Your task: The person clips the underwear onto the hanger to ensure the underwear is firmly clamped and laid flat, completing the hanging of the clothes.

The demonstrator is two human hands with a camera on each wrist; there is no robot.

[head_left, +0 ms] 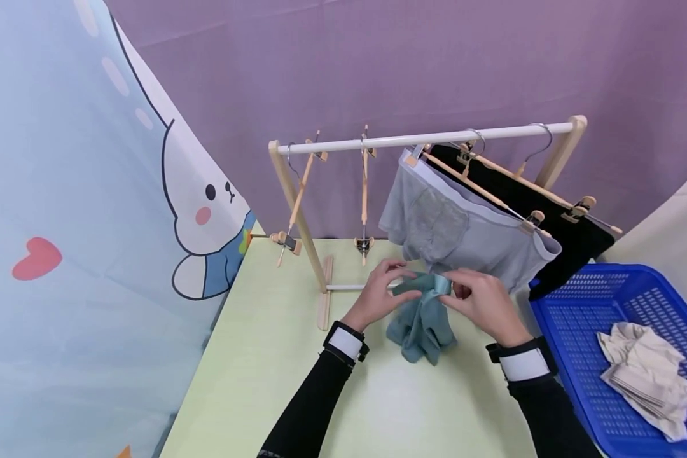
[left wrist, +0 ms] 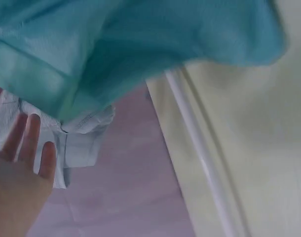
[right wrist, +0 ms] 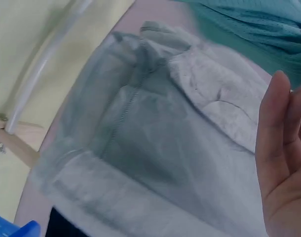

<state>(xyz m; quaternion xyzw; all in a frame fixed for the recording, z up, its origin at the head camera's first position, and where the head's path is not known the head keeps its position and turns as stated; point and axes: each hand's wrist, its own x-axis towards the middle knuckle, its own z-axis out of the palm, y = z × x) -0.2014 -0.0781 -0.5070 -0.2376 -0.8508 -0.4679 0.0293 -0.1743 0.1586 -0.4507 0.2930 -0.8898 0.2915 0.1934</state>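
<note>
A small teal garment (head_left: 423,327) with a smooth band along its top hangs crumpled between the two hands, over the table in front of the rack. My left hand (head_left: 380,292) pinches the band's left side between thumb and forefinger. The other left fingers spread loosely in the left wrist view. On the right side of the band, my right hand (head_left: 483,302) pinches the cloth with thumb and forefinger. Just behind the hands, grey boxer shorts (head_left: 441,216) hang from a clip hanger (head_left: 481,187). Their leg opening fills much of the right wrist view.
A wooden rack with a white rail (head_left: 423,138) stands on the pale green table (head_left: 252,375). Two bare clip hangers hang at its left, one near the post (head_left: 289,197). Black shorts (head_left: 578,238) hang at right. A blue basket (head_left: 584,286) holds beige cloth (head_left: 647,375).
</note>
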